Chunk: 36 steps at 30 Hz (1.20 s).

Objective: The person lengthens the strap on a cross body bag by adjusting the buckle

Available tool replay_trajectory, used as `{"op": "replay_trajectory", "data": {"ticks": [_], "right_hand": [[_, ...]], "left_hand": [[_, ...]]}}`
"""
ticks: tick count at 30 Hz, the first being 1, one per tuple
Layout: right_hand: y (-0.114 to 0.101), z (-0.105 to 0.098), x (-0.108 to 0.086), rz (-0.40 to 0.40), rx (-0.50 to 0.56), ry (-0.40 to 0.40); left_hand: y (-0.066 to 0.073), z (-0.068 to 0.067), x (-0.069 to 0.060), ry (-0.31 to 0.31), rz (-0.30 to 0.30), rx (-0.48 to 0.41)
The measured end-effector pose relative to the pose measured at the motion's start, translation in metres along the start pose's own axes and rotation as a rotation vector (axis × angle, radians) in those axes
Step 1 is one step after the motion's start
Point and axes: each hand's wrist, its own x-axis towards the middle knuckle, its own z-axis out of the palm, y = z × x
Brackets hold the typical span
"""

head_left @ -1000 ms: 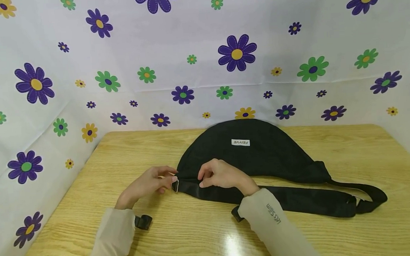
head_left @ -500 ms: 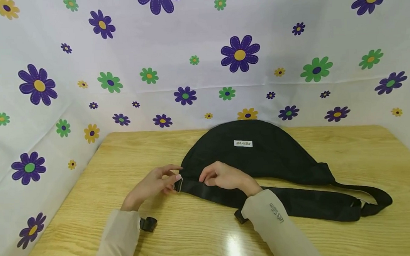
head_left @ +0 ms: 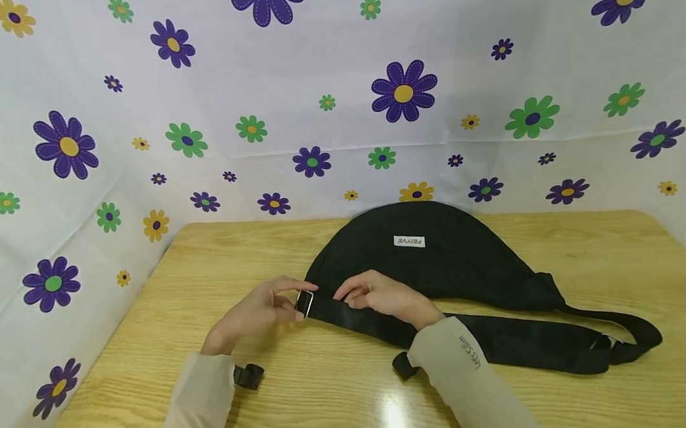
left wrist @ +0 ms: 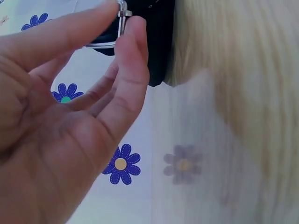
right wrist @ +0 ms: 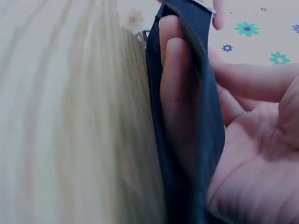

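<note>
Tipped further into view than half a second ago, the metal buckle (head_left: 305, 303) stands at the left end of the strap (head_left: 369, 321). Head view: the black bag (head_left: 427, 271) lies on the wooden table (head_left: 323, 396), just behind the strap. Left wrist: the left hand (left wrist: 60, 112) pinches the buckle's frame near its edges, so a tug could twist it loose. Right wrist: the right hand (right wrist: 257, 135) tucks fingers between strap layers, thumb outside, pinching one; pulling that layer alone might bunch the webbing.
</note>
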Motion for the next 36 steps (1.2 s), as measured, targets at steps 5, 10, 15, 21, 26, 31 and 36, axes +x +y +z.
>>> {"op": "replay_trajectory", "data": {"ticks": [5, 10, 15, 21, 26, 31, 36], "right_hand": [[0.0074, -0.0001, 0.0037, 0.018, 0.067, 0.015], [0.0081, -0.0005, 0.0052, 0.047, 0.066, 0.044], [0.0077, 0.0015, 0.0059, 0.061, 0.076, 0.028], [0.0059, 0.0013, 0.0068, 0.054, 0.066, 0.039], [0.0059, -0.0010, 0.0077, 0.069, 0.075, 0.046], [0.0073, -0.0015, 0.0074, 0.087, 0.087, 0.054], [0.0062, -0.0007, 0.0069, 0.074, 0.088, 0.054]], "left_hand": [[-0.0014, -0.0006, 0.0000, -0.036, -0.001, 0.008], [0.0000, 0.0006, 0.0030, -0.008, 0.014, 0.062], [-0.0025, 0.0029, 0.0010, 0.006, -0.025, 0.053], [-0.0043, 0.0033, 0.0025, 0.022, -0.017, 0.036], [-0.0013, 0.0041, 0.0054, 0.050, 0.006, 0.082], [-0.0006, 0.0053, 0.0058, 0.065, 0.028, 0.109], [0.0014, 0.0043, 0.0047, 0.057, 0.030, 0.113]]}}
